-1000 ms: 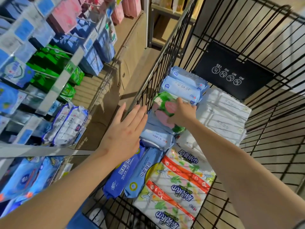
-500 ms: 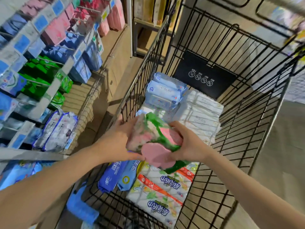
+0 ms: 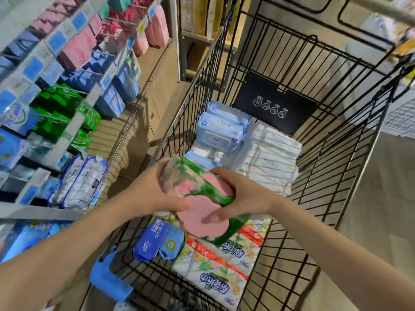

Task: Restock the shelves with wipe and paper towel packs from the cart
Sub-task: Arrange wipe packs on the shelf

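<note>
A green and pink wipe pack point(image 3: 197, 194) with a pink lid is lifted above the black wire cart point(image 3: 332, 180). My left hand point(image 3: 150, 194) grips its left side and my right hand point(image 3: 242, 196) grips its right side, thumb on the pink lid. Below in the cart lie blue wipe packs point(image 3: 155, 241), white packs with red stripes point(image 3: 215, 270), light blue packs point(image 3: 222, 129) and white paper towel packs point(image 3: 267, 158). The shelves point(image 3: 74, 122) at left hold blue, green and pink packs.
A blue and white pack point(image 3: 78, 180) lies on a lower shelf near the cart's left wall. A black sign point(image 3: 274, 104) hangs on the cart's far end. A blue object point(image 3: 107, 279) sits by the cart's near left corner. Bare floor point(image 3: 381, 209) lies to the right.
My right hand lifted the green and pink pack out of the cart toward me. My left hand came off the cart's side and took hold of the pack's left side.
</note>
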